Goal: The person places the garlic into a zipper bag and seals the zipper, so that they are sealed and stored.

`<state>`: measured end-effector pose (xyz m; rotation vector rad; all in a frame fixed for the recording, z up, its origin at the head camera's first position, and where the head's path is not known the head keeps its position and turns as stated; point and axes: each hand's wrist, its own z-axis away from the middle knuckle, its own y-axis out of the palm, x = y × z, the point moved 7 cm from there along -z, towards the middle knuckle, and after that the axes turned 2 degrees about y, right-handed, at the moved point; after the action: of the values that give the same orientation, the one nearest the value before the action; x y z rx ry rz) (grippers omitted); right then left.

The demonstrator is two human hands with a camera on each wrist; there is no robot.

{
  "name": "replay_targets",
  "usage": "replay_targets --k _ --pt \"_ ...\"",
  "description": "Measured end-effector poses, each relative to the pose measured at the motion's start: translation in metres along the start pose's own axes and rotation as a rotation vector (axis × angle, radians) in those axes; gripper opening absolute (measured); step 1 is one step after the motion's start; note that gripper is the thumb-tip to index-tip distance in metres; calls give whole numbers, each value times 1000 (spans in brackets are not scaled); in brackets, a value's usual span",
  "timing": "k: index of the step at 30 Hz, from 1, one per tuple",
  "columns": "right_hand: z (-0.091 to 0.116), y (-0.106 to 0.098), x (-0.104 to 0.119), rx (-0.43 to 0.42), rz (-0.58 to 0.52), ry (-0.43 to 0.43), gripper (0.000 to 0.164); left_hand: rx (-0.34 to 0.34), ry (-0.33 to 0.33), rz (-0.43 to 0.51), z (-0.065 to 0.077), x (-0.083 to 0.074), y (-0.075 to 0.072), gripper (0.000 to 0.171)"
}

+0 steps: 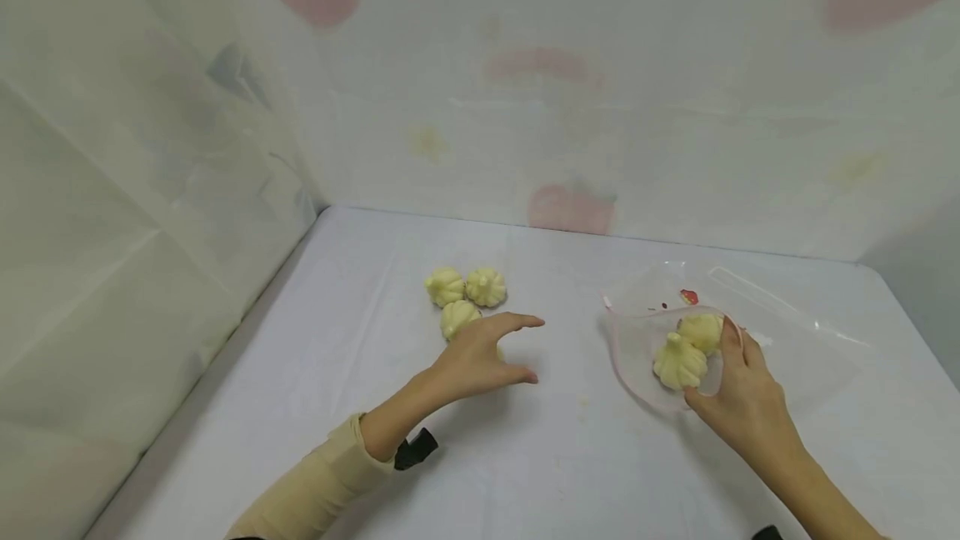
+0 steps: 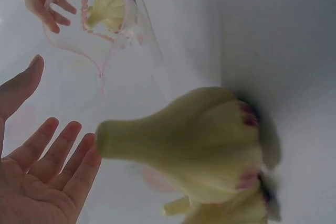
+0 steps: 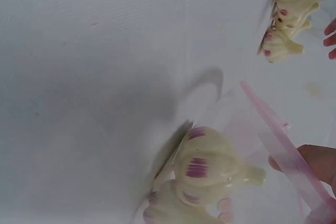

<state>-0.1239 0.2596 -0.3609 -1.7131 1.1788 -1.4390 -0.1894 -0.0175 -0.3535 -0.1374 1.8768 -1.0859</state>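
My left hand (image 1: 476,361) is held above the table with thumb and fingers spread apart and nothing between them. Several pale garlic bulbs (image 1: 486,287) with purple marks stand clustered beside and partly behind it; one bulb (image 2: 189,142) looms close to its fingertips in the left wrist view. Two more bulbs, one of them a garlic bulb (image 1: 680,362) with its stem upward, are inside a clear plastic bag (image 1: 795,357) with a pink rim. My right hand (image 1: 750,407) is at the bag's mouth, its fingers spread and touching the rim (image 3: 278,135).
A white cloth (image 1: 555,457) covers the table. Behind it rises a pale curtain (image 1: 675,123) with faded pink prints, and another curtain (image 1: 112,273) closes off the left side. The bag's clear body spreads toward the table's right.
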Motion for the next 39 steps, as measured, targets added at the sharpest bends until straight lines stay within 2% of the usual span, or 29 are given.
replay_targets --k 4,11,20,30,39 --pt "1 0 -1 -8 0 -5 93 -19 9 -1 7 6 -5 61" --pt "2 -1 -1 -33 5 -18 93 -47 38 -61 17 14 -9 61" --pt "4 -2 0 -76 9 -52 94 -44 -26 -51 25 29 -12 63" --pt "4 -3 -1 -87 3 -60 94 -4 -57 -47 28 41 -10 66" --pt "6 -3 -3 -71 3 -44 95 54 -31 -65 28 45 -4 69"
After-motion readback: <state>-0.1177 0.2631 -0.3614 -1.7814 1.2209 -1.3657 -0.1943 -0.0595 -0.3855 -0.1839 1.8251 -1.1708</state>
